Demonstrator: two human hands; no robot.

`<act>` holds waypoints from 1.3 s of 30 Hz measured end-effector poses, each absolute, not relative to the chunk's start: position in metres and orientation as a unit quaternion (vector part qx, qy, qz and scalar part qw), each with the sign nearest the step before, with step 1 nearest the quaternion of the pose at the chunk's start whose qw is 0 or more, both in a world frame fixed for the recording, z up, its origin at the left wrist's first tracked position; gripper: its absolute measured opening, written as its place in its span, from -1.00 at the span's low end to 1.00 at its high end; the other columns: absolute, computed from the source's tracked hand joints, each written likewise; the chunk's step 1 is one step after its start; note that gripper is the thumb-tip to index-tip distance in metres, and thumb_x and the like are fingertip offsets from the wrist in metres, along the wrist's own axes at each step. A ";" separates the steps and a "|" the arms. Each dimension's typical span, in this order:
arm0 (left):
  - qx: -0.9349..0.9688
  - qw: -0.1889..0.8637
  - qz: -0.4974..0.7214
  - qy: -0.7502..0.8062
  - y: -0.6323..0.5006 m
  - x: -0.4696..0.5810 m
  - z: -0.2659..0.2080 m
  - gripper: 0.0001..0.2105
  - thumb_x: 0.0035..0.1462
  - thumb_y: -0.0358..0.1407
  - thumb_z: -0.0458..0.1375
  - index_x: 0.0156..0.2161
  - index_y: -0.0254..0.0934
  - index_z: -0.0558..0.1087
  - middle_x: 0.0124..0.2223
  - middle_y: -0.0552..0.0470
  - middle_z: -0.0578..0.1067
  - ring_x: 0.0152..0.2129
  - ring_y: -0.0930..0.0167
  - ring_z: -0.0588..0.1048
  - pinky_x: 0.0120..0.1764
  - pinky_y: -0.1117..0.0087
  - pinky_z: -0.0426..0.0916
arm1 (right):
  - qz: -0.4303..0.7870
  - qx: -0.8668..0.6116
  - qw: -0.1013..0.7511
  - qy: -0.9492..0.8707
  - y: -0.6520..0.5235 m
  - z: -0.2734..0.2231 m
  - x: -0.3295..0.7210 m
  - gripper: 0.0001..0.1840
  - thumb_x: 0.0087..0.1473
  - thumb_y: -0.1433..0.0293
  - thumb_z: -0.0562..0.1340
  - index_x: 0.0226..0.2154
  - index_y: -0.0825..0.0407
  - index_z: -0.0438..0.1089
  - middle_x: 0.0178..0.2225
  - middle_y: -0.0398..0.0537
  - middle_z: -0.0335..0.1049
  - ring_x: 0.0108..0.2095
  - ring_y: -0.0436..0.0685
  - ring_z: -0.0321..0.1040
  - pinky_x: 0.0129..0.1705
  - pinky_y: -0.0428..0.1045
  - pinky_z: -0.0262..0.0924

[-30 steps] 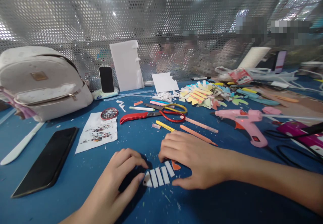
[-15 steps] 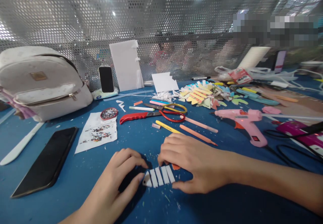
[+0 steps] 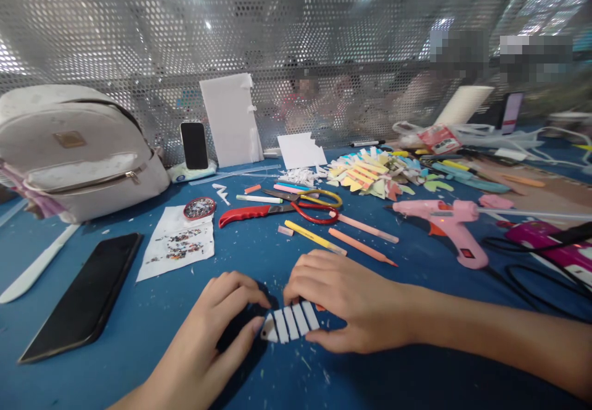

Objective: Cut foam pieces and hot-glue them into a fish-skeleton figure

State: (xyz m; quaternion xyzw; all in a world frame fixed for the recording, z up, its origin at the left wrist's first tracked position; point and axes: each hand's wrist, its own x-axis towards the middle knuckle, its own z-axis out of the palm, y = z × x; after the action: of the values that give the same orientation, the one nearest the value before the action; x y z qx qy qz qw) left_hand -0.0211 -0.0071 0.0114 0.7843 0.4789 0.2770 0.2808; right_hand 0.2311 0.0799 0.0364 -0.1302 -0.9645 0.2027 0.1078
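Observation:
Several white strips (image 3: 290, 323) lie side by side in a slanted row on the blue table, narrow dark gaps between them. The row's left end is a pointed white piece (image 3: 269, 328) with a black dot, like a fish's head. My left hand (image 3: 222, 323) pinches around this pointed end with thumb and index finger. My right hand (image 3: 335, 302) is curled over the other end, fingertips at the strips' upper edge and thumb at their lower edge. Beneath the right palm, a small orange piece (image 3: 320, 307) is mostly hidden.
Red-handled scissors (image 3: 324, 203), a red-handled knife (image 3: 245, 214) and markers (image 3: 314, 237) lie beyond my hands. To the right is a pink glue gun (image 3: 444, 219) with cable. A dark phone (image 3: 83, 299), white backpack (image 3: 83, 151) and coloured paper scraps (image 3: 370, 172) are around.
My right hand has shifted slightly left and in along the strips, its thumb now lower on the row. More of the yellow marker shows. My left hand stays put.

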 end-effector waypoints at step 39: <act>0.783 0.292 0.271 0.479 -0.007 -0.021 0.013 -0.81 0.41 -0.29 -0.05 -0.05 -0.11 0.41 -0.01 -0.05 0.44 -0.02 0.28 0.42 0.06 0.23 0.32 | 0.128 -0.193 0.017 -0.973 0.095 0.069 0.243 -0.76 0.16 0.24 0.36 -0.20 0.00 0.37 -0.22 -0.11 0.43 -0.20 0.16 0.33 -0.19 0.02 0.06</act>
State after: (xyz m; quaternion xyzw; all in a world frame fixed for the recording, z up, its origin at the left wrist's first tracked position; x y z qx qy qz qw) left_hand -0.0210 -0.0074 0.0129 0.7826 0.4785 0.2707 0.2919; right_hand 0.2434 0.0954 0.0693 -0.1930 -0.9726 0.1282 0.0170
